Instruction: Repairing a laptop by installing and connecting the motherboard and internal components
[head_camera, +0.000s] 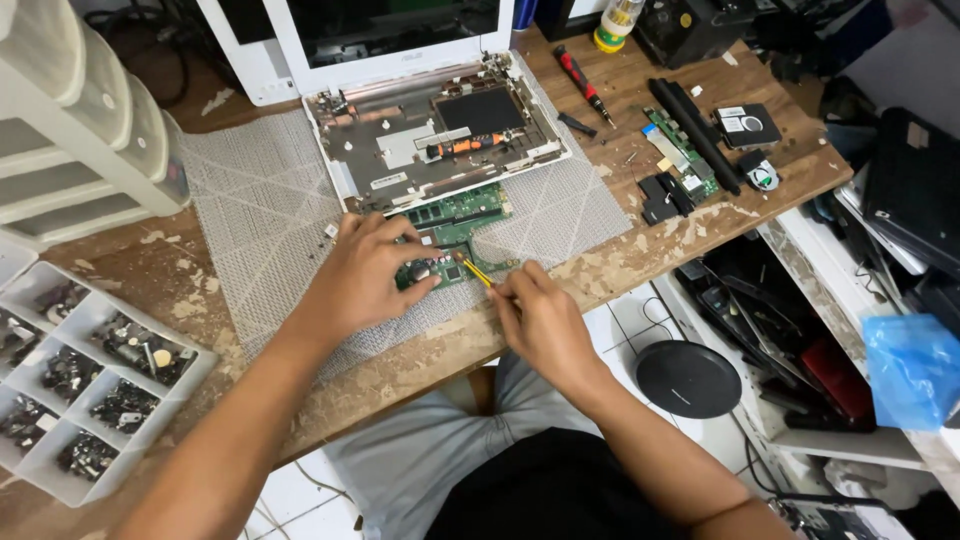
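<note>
Grey mat (260, 200): circuit board (462, 222) under left hand (362, 275) (pinned).

A white laptop shell (430, 130) lies open on a grey mat (250, 220). Left, a parts tray (90, 380); right, a red screwdriver (583, 82) and a black disc (688, 378).

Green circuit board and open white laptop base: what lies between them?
Nothing; in the head view the green circuit board meets the laptop base edge, on the grey mat.
</note>
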